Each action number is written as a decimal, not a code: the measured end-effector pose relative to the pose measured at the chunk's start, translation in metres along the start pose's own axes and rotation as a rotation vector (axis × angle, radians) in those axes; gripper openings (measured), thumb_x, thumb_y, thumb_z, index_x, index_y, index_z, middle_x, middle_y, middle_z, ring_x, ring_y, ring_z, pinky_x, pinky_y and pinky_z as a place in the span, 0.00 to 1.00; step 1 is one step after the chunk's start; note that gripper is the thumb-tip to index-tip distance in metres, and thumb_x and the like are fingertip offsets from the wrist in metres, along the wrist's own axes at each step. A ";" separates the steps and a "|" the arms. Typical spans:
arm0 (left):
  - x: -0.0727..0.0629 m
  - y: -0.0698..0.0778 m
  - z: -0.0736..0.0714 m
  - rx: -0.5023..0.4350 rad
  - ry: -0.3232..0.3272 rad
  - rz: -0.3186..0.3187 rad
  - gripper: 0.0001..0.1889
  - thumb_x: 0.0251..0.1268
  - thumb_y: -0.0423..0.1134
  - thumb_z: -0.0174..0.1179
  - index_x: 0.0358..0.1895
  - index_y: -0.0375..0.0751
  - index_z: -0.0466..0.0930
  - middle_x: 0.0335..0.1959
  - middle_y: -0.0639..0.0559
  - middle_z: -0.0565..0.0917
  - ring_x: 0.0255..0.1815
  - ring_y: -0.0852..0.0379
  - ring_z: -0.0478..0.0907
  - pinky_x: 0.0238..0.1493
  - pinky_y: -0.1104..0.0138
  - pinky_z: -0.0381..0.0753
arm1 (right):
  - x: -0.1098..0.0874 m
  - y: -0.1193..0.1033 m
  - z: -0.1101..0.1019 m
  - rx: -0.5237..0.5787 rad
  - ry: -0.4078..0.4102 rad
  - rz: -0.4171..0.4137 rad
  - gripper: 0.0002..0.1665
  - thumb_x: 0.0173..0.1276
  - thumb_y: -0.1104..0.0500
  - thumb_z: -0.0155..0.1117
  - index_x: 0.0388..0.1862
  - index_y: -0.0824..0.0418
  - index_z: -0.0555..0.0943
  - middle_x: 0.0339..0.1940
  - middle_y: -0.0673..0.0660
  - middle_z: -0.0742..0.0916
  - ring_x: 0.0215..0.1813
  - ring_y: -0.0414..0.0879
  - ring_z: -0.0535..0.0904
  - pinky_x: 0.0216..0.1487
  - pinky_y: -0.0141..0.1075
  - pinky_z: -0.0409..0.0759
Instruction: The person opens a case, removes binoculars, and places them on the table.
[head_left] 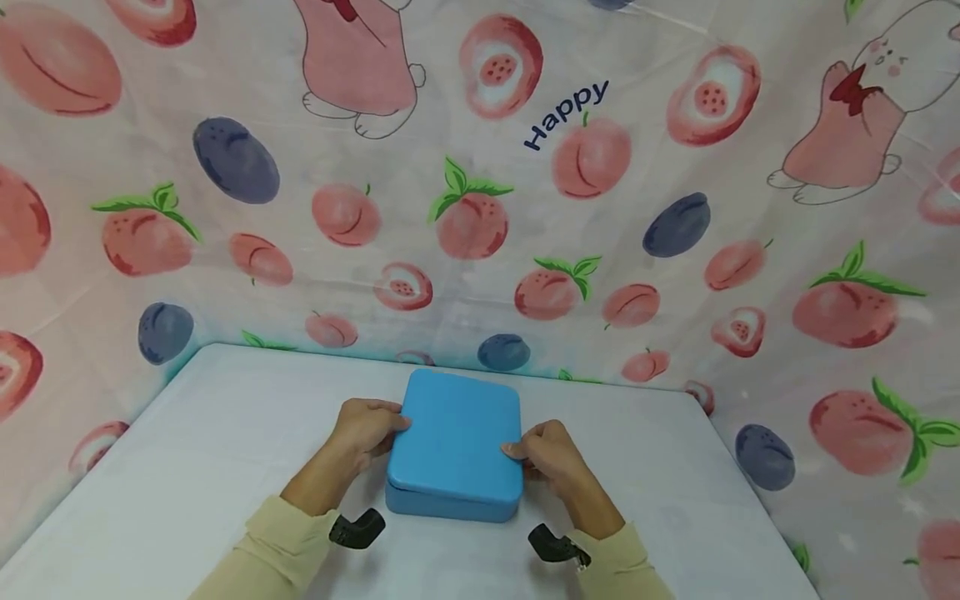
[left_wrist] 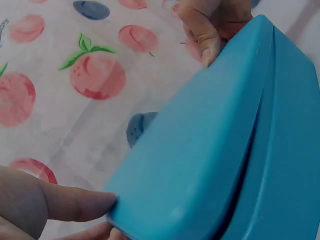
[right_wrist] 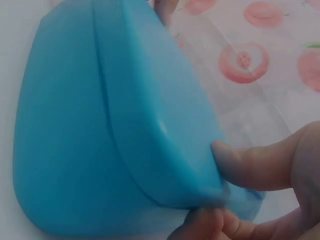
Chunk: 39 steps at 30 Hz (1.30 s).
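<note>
A blue rectangular box (head_left: 450,503) with rounded corners sits on the white table, its matching lid (head_left: 459,433) on top. My left hand (head_left: 367,429) pinches the lid's left edge, thumb on the top face and fingers beneath the rim. On the opposite edge, my right hand (head_left: 553,457) pinches the lid the same way. In the left wrist view a dark gap shows between the lid (left_wrist: 175,155) and the box wall (left_wrist: 292,150), so the lid sits slightly raised there. A narrower seam appears in the right wrist view. The inside of the box is hidden.
The white table (head_left: 247,417) reaches back to a hanging cloth (head_left: 420,333) printed with peaches, plums and rabbits. More of this cloth hangs along both sides. A black wrist mount (head_left: 357,529) sits by the left sleeve, another black mount (head_left: 553,546) by the right one.
</note>
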<state>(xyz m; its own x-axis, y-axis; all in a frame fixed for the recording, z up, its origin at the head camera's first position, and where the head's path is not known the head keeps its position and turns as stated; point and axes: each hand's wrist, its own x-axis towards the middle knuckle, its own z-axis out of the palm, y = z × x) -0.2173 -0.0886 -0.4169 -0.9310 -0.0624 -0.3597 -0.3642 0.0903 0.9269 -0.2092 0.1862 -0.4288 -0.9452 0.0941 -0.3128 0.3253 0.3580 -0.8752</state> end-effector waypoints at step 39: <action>-0.023 0.009 -0.055 0.084 -0.149 0.124 0.28 0.71 0.35 0.66 0.70 0.26 0.73 0.54 0.36 0.87 0.41 0.56 0.87 0.48 0.59 0.91 | -0.037 -0.019 0.009 0.234 -0.063 -0.122 0.32 0.69 0.64 0.72 0.71 0.67 0.77 0.33 0.55 0.83 0.30 0.43 0.80 0.35 0.35 0.83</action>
<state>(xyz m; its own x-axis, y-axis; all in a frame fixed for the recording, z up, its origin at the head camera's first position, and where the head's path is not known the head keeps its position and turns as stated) -0.1982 -0.1412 -0.3942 -0.9599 0.1011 -0.2614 -0.2421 0.1713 0.9550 -0.1800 0.1676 -0.4039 -0.9764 0.0033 -0.2158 0.2142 0.1384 -0.9669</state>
